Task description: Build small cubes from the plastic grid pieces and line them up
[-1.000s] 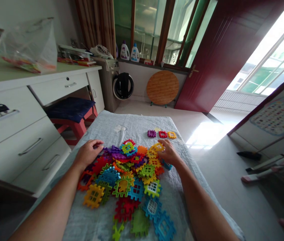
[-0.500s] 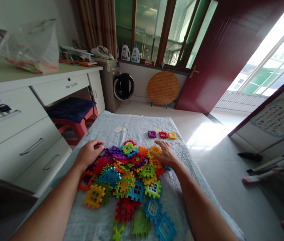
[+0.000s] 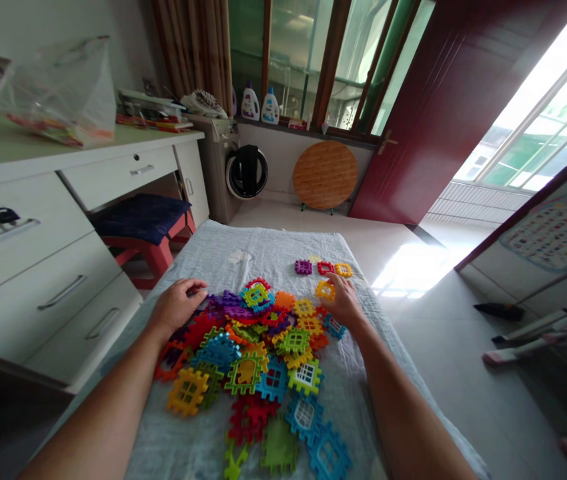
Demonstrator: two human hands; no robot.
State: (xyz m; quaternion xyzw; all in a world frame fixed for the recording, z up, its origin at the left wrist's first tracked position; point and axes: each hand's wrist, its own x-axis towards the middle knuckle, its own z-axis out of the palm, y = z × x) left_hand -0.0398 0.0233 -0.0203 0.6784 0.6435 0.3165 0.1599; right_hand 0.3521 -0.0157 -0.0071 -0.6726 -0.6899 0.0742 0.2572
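Note:
A heap of colourful interlocking plastic building tiles (image 3: 245,372) lies on the cloth-covered table. My right hand (image 3: 345,301) pinches a yellow-orange building tile (image 3: 325,290) just past the heap's right side. Under that wrist lies a blue window tile (image 3: 334,327). Beyond the held tile sit a purple tile (image 3: 303,267), a red tile (image 3: 325,268) and a yellow tile (image 3: 344,270) in a row. My left hand (image 3: 179,305) rests at the heap's left edge beside purple tiles (image 3: 228,303), fingers loosely bent and holding nothing.
A pale blue cloth (image 3: 263,250) covers the table. To the left stand a white desk (image 3: 128,157) and a red stool with a dark cushion (image 3: 143,219). A washing machine (image 3: 218,167), a round wooden board (image 3: 325,175) and a red door (image 3: 413,120) are farther back.
My right hand has moved from the heap's right edge outward and away from me, carrying a yellow-orange tile toward the row. The blue tile beneath it shows more. My left hand stays put.

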